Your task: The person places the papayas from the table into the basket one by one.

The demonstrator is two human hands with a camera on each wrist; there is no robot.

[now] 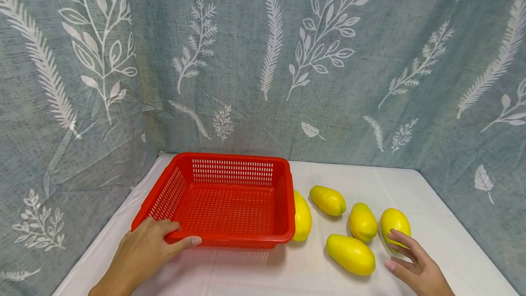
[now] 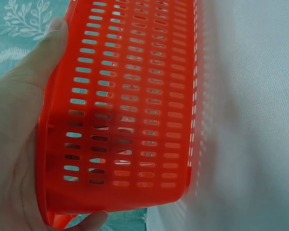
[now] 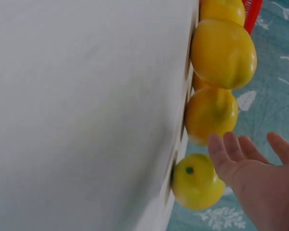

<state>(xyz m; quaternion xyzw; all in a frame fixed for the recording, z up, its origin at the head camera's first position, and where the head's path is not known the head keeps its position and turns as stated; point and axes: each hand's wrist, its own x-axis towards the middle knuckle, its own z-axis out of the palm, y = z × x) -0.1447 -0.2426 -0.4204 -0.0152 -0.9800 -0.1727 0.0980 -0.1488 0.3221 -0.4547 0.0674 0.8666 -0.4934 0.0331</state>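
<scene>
My left hand point(image 1: 144, 248) grips the front-left corner of a red plastic basket point(image 1: 230, 240), with the thumb along the front rim. In the left wrist view, the basket's slotted wall point(image 2: 120, 106) faces the camera and the fingers lie partly hidden behind it. Inside the basket only the bare slotted floor shows. At the right, my right hand point(image 1: 421, 266) is held with its fingers apart beside a yellow papaya-like fruit point(image 1: 395, 225). The right wrist view shows this fruit point(image 3: 195, 185) near the fingertips; whether they touch is unclear. Nothing is in the right palm.
More yellow fruits lie right of the basket: one against its side point(image 1: 302, 218), one behind point(image 1: 328, 200), one in the middle point(image 1: 363, 223) and one in front point(image 1: 350, 255). A white cloth point(image 1: 304, 268) covers the table. Grey-green leaf-patterned curtains point(image 1: 234, 58) stand around it.
</scene>
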